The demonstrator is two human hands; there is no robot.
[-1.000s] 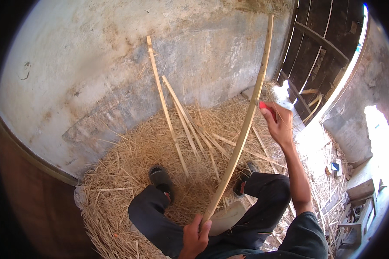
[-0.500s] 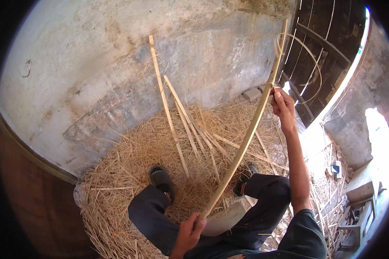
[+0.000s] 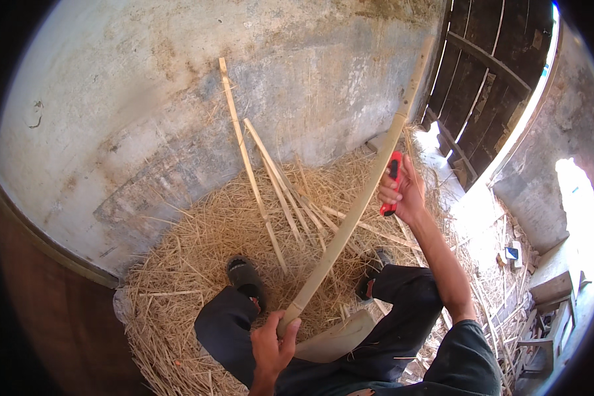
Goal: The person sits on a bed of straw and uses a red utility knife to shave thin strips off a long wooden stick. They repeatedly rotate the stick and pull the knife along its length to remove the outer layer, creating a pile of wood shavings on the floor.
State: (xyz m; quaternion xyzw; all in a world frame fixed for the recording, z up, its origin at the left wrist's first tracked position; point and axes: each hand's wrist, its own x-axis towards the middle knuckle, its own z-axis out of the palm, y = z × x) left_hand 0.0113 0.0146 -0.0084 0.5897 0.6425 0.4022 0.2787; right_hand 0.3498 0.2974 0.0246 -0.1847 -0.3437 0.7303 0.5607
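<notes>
A long bamboo strip [image 3: 356, 214] slants from my lap up toward the far right, its wider near end low in the view. My left hand [image 3: 272, 346] is closed round that near end, the thumb lying along it. Beside the strip's upper half, my right hand [image 3: 402, 188] grips a red-and-black utility knife [image 3: 391, 183]. Its handle stands nearly upright close to the strip's right edge; I cannot make out the blade. Beneath the strip, between my legs, lies a pale curved piece [image 3: 336, 338].
Several bamboo strips [image 3: 247, 158] lean on the stained wall [image 3: 145, 86]. Shavings [image 3: 178, 277] cover the floor round my sandals [image 3: 245, 274]. A dark plank door [image 3: 488, 72] is at the far right; a small wooden bench [image 3: 546, 336] stands at the lower right.
My right hand has come nearer and left along the strip, and the red knife now shows. The curled shaving near the strip's top is gone. The strip has turned, showing a broader face.
</notes>
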